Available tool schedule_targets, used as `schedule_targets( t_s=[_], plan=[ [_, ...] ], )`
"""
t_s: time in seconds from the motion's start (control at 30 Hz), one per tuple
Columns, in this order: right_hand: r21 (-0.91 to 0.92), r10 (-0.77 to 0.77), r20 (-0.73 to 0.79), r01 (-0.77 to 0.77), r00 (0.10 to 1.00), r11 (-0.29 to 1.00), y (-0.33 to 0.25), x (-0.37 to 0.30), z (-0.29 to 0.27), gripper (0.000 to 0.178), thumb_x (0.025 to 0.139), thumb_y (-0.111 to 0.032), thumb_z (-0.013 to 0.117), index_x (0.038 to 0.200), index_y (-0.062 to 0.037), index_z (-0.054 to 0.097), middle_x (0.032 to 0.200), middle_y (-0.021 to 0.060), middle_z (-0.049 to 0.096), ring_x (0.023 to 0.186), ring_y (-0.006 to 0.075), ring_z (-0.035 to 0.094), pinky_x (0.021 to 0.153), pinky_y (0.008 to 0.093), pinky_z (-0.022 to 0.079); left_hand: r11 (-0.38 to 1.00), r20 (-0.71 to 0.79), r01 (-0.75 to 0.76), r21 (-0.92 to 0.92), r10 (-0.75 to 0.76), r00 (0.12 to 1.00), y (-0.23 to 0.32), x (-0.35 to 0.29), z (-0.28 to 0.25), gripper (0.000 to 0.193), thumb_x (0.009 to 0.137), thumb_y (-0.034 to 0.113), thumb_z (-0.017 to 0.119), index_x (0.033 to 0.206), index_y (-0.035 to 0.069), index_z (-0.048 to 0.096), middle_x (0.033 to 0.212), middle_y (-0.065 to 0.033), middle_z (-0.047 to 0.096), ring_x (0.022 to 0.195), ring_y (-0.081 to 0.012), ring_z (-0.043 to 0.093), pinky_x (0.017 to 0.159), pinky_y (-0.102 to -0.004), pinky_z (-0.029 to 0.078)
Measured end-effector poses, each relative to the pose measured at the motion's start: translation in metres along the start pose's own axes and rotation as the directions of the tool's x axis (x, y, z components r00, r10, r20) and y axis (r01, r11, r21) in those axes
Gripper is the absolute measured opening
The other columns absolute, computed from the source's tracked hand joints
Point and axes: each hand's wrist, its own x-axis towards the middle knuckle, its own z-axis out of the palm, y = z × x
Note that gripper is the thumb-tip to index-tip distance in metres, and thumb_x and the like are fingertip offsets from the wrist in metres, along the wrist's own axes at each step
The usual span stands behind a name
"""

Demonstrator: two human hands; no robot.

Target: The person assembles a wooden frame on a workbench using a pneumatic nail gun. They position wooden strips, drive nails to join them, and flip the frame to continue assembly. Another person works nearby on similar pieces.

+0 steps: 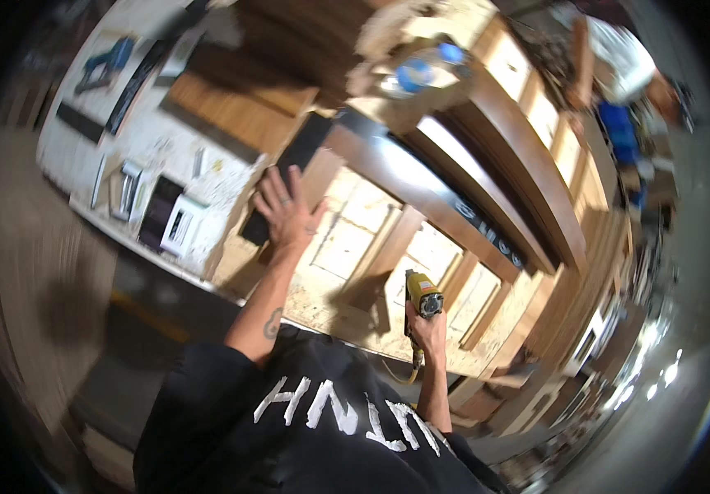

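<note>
My right hand [430, 331] is wrapped round the grip of a yellow and black air nail gun [422, 295], with a yellow hose [408, 379] trailing from its lower end. The nail gun hangs over a wooden frame, whose long brown rail [404, 177] has a glossy face and several short crosspieces, one of them a light slat [392, 243], joining it. My left hand [287, 212] lies with fingers spread at the frame's left end, over the end slat [322, 173] and beside a black strip [254, 228]. How firmly it presses cannot be told.
Brown boards [520, 165] lie beyond the frame. A blue cordless tool [108, 62], boxes of fasteners [180, 226] and a wood panel [235, 103] are on the left. Water bottles [414, 74] stand at the back. Another person in a white shirt [618, 62] is at the far right.
</note>
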Motion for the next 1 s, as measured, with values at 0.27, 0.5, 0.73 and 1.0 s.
schedule_targets(
  t_s=[0.27, 0.5, 0.73, 1.0],
  plan=[
    [0.071, 0.255, -0.112, -0.248, 0.961, 0.966, 0.202, -0.056, -0.103, 0.051, 0.081, -0.024, 0.068, 0.123, 0.0056, 0.061, 0.103, 0.0335, 0.069, 0.106, 0.0460, 0.067, 0.092, 0.0477, 0.053, 0.983, -0.090, -0.173, -0.053, 0.168, 0.982, -0.031, -0.009, 0.000, 0.066, 0.097, 0.048, 0.062, 0.150, 0.011, 0.049, 0.158, -0.0293, 0.036, 0.146, -0.0458, 0.033, 0.116, -0.0624, 0.027],
    [-0.004, 0.299, -0.500, -0.347, 0.813, 0.938, 0.356, -0.002, -0.201, 0.060, 0.091, -0.020, 0.063, 0.140, 0.0060, 0.041, 0.103, 0.0384, 0.064, 0.099, 0.0528, 0.065, 0.086, 0.0565, 0.053, 0.976, -0.050, -0.153, -0.156, 0.146, 0.988, -0.037, -0.106, -0.027, 0.034, 0.106, 0.026, 0.053, 0.115, -0.002, 0.071, 0.121, -0.0239, 0.066, 0.110, -0.0368, 0.062, 0.093, -0.0451, 0.048],
    [-0.086, 0.119, -0.518, -0.190, 0.847, 0.978, 0.396, 0.072, -0.219, 0.042, 0.091, -0.022, 0.063, 0.125, 0.0021, 0.063, 0.119, 0.0283, 0.060, 0.114, 0.0439, 0.058, 0.095, 0.0560, 0.048, 0.879, -0.203, -0.334, -0.340, 0.278, 0.939, 0.069, -0.254, -0.014, 0.029, 0.100, 0.018, 0.060, 0.086, -0.005, 0.070, 0.073, -0.0162, 0.067, 0.067, -0.0241, 0.062, 0.066, -0.0389, 0.050],
    [-0.045, -0.205, -0.619, 0.227, 0.758, 0.973, 0.311, 0.235, -0.302, 0.053, 0.084, -0.024, 0.068, 0.130, -0.0012, 0.056, 0.131, 0.0226, 0.059, 0.123, 0.0425, 0.055, 0.101, 0.0573, 0.047, 0.828, 0.092, 0.297, -0.476, -0.289, 0.953, 0.008, -0.340, -0.057, 0.027, 0.099, 0.020, 0.062, 0.089, -0.003, 0.072, 0.072, -0.0078, 0.068, 0.066, -0.0139, 0.062, 0.062, -0.0293, 0.050]
  ],
)
